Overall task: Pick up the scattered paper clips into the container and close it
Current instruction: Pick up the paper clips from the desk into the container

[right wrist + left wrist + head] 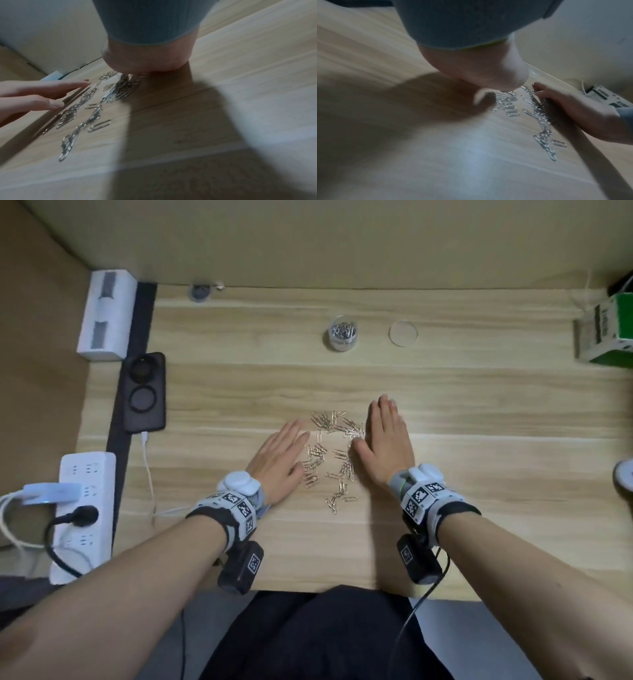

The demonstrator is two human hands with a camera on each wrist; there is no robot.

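Observation:
Several silver paper clips [330, 455] lie scattered on the wooden desk [239, 392] between my two hands. My left hand [279, 458] lies flat on the desk at the left edge of the pile, fingers straight. On the pile's right edge my right hand [385, 440] stands with straight fingers against the clips. Both hold nothing. Further back stands a small clear round container [342, 333], partly filled with clips, and its clear round lid [403, 333] lies to its right. The clips [539, 119] [89, 108] show blurred in both wrist views.
A black charger pad [144, 392], a white power strip [84, 508] with plugs and a white box [106, 314] line the left side. A green and white box [606, 332] sits at the far right. A white round object [625, 474] pokes in at the right edge.

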